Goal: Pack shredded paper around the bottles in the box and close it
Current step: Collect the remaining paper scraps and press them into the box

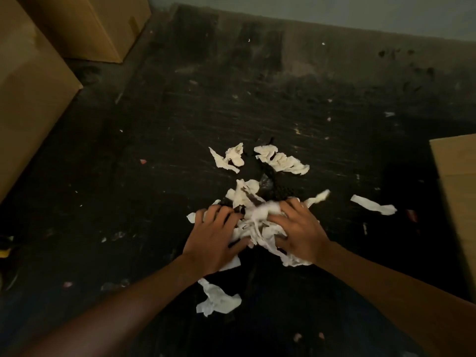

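A heap of white shredded paper (257, 222) lies on the dark floor in the middle of the view. My left hand (213, 238) presses on its left side and my right hand (301, 230) on its right side, both with fingers curled into the scraps. Loose strips lie apart from the heap: two (280, 161) farther away, one (373, 205) to the right, one (219, 298) near me between my forearms. A cardboard box edge (456, 181) shows at the far right; its inside and any bottles are out of sight.
Two large brown cardboard boxes (31, 104) stand at the upper left, one behind the other (98, 24). A black object (278, 191) lies partly under the paper. The dirty dark floor (231, 86) runs to a pale wall at the top.
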`<act>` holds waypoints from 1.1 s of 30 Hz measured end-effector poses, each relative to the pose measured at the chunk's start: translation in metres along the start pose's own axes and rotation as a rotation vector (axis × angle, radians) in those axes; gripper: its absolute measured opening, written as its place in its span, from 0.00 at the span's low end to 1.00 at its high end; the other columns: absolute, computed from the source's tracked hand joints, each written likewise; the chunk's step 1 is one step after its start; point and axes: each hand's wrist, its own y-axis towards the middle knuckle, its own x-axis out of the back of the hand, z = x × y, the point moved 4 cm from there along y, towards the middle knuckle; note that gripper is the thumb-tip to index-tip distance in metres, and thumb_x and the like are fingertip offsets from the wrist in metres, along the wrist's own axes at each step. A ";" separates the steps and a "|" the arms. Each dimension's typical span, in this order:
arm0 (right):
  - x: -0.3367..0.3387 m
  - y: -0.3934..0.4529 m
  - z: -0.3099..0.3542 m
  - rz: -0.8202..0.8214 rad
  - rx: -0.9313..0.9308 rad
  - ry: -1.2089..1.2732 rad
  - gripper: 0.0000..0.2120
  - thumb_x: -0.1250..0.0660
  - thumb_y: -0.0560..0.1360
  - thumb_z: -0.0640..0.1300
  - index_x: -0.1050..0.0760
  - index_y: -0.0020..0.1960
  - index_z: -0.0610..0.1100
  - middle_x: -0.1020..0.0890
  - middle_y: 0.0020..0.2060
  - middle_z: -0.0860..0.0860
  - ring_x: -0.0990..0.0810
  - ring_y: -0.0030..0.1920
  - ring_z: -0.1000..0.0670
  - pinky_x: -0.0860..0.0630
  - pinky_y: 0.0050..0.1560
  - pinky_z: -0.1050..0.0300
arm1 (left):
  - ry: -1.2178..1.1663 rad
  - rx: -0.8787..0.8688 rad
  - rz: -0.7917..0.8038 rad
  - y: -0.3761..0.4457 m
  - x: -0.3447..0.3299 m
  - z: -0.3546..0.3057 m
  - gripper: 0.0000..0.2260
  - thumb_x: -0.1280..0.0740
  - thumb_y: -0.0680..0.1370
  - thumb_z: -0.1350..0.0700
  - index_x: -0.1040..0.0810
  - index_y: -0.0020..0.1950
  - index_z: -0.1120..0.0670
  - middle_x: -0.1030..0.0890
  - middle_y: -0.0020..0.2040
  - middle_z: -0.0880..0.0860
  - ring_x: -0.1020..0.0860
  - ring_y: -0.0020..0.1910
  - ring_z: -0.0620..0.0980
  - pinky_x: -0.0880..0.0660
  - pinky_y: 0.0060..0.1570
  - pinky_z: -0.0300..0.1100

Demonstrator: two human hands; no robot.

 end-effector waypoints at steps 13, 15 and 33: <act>-0.008 -0.009 -0.004 -0.172 -0.132 0.004 0.23 0.19 0.64 0.45 0.23 0.55 0.45 0.15 0.42 0.47 0.15 0.38 0.44 0.21 0.30 0.50 | -0.045 0.058 -0.179 0.002 0.004 0.005 0.14 0.47 0.83 0.47 0.30 0.55 0.56 0.23 0.27 0.53 0.24 0.23 0.52 0.26 0.25 0.43; -0.005 -0.007 -0.001 -0.129 -0.170 -0.006 0.21 0.20 0.66 0.46 0.21 0.57 0.44 0.15 0.44 0.46 0.15 0.40 0.44 0.21 0.33 0.49 | -0.029 0.107 -0.110 0.005 0.007 0.004 0.20 0.53 0.84 0.44 0.30 0.58 0.56 0.23 0.26 0.52 0.23 0.23 0.52 0.28 0.24 0.42; 0.139 -0.002 -0.010 0.060 -0.489 0.538 0.12 0.34 0.79 0.51 0.26 0.40 0.46 0.21 0.31 0.50 0.25 0.29 0.54 0.28 0.31 0.57 | -0.264 0.620 -0.085 0.016 0.119 -0.047 0.19 0.49 0.83 0.42 0.38 0.69 0.51 0.20 0.40 0.55 0.19 0.39 0.54 0.19 0.44 0.57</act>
